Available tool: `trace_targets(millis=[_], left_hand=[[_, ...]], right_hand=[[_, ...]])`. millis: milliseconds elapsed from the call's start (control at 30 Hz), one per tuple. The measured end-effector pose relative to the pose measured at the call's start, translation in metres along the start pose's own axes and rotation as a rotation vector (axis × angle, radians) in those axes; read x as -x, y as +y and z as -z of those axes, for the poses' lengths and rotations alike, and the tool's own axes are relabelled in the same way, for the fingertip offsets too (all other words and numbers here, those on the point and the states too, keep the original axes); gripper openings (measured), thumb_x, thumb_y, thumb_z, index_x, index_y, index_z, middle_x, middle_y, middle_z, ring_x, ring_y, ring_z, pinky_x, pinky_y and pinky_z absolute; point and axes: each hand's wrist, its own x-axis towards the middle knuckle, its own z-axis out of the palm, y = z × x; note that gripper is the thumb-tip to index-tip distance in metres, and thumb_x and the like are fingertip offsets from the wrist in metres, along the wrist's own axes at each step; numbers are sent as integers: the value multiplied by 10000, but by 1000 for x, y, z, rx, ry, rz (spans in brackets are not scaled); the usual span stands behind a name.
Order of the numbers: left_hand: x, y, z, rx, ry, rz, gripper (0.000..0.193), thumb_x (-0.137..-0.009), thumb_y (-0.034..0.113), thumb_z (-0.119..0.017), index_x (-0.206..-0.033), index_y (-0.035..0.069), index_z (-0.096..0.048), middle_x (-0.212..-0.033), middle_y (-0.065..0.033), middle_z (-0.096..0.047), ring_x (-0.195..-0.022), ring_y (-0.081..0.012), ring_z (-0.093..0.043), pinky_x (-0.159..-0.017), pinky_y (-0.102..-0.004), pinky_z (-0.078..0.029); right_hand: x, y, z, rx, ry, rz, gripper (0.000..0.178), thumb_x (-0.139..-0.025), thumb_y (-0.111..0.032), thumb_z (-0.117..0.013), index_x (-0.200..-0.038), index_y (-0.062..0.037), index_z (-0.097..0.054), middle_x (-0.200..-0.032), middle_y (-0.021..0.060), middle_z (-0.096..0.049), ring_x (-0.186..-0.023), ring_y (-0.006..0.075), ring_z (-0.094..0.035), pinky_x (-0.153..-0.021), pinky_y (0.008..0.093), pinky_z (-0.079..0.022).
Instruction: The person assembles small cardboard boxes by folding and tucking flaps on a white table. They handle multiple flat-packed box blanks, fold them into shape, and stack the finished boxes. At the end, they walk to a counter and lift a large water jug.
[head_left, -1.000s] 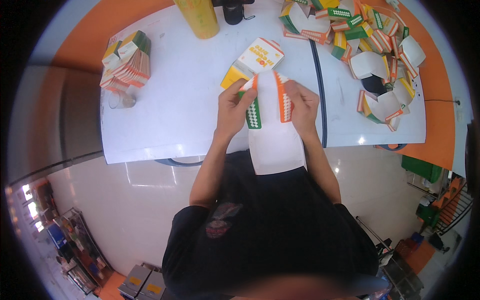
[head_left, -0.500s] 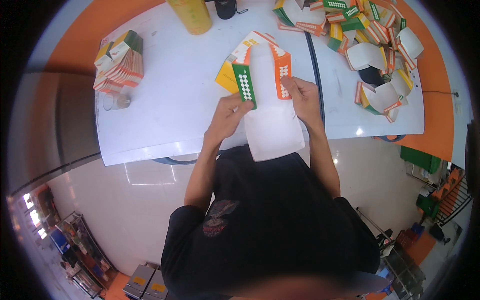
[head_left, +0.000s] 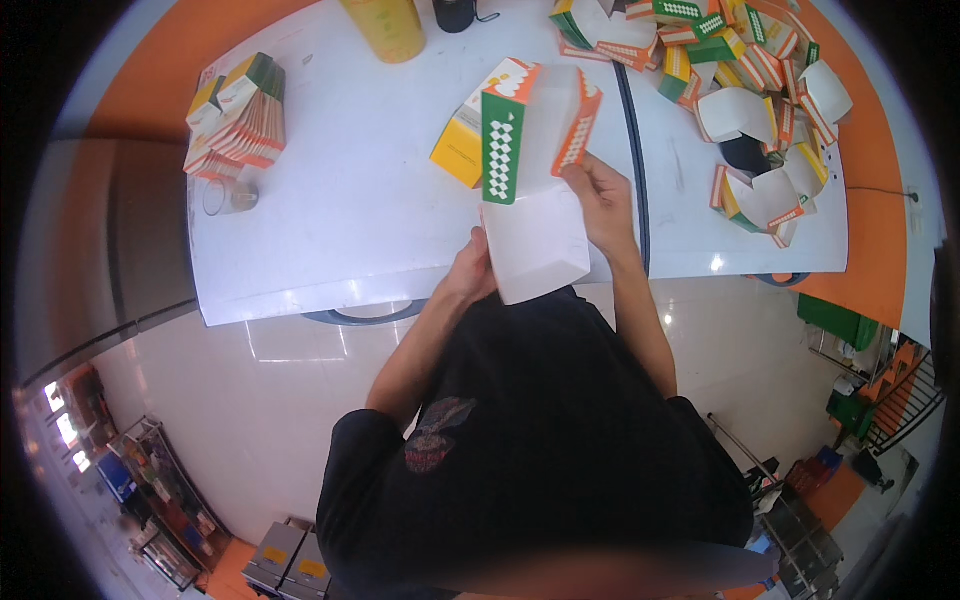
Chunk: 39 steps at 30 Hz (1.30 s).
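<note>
Two-handed, working at one printed paper carton (head_left: 540, 150), holding it spread open over the near side of the white table (head_left: 330, 220), partly overlapping in view a yellow-and-white carton (head_left: 462, 145) beyond. With the right hand (head_left: 603, 205), pinching the lower corner of the orange side wall (head_left: 577, 135) between thumb and forefinger. With the left hand (head_left: 470, 268), meeting the left edge of the white near panel (head_left: 540, 240), fingers partly hidden behind it; hence not being able to tell whether gripping or merely supporting. Judging by the raised green wall (head_left: 500, 145) and the near panel lying folded out, apparently shaping the carton, not yet closing it. For the next move, probably needing a steady right pinch and a surer left hold, guiding the panel without buckling the walls. Working well apart from the fanned stack (head_left: 250, 125) at left and the heap of opened cartons (head_left: 710, 48) at right.
</note>
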Motion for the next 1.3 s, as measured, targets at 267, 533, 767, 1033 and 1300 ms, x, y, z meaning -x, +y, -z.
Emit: trace_targets(millis=[267, 533, 767, 1033, 1300], left_hand=[[-6, 59, 8, -515, -90, -152, 836, -851, 475, -793, -1512, 123, -423, -1541, -177, -421, -1373, -300, -491, -1103, -438, -432], [-21, 105, 17, -1748, 460, -414, 650, -747, 401, -881, -1301, 169, -633, -1393, -249, -464, -1222, -447, -518, -985, -485, -475], [-91, 44, 42, -1753, 525, -470, 775, -725, 523, -855, -1401, 253, -587, -1450, -247, -396, -1296, -439, -415, -995, -575, -377], [-137, 39, 44, -1698, 361, -406, 940, -718, 581, -847, -1507, 218, -485, -1438, -246, -439, -1281, -445, -501, -1023, -555, -431], [-189, 45, 67, -1688, 269, -87, 942, -677, 723, -790, -1406, 167, -575, -1428, -148, -548, -1323, -347, -527, -1066, -496, -447]], right_hand=[[-33, 12, -27, -157, -106, -278, 305, -1056, -202, -563, -1244, 18, -657, -1141, 43, -680, -1053, 84, -565, -897, 260, -469], [-68, 1, -48, -641, -147, -306, 605, -1059, -411, -503, -1498, -2, -425, -1375, 139, -594, -1236, 211, -595, -1092, 368, -437], [-117, 25, -30, -161, 56, -107, 709, -953, -194, -689, -1518, 41, -329, -1429, 188, -533, -1303, 256, -558, -1078, 381, -479], [-158, 103, 17, -107, 205, -26, 740, -883, 26, -716, -1514, 51, -330, -1369, 200, -580, -1254, 262, -604, -1031, 346, -525], [-163, 147, 34, 924, 402, 68, 982, -743, -369, -916, -1483, 46, -421, -1396, 256, -574, -1350, 374, -504, -1080, 454, -459]])
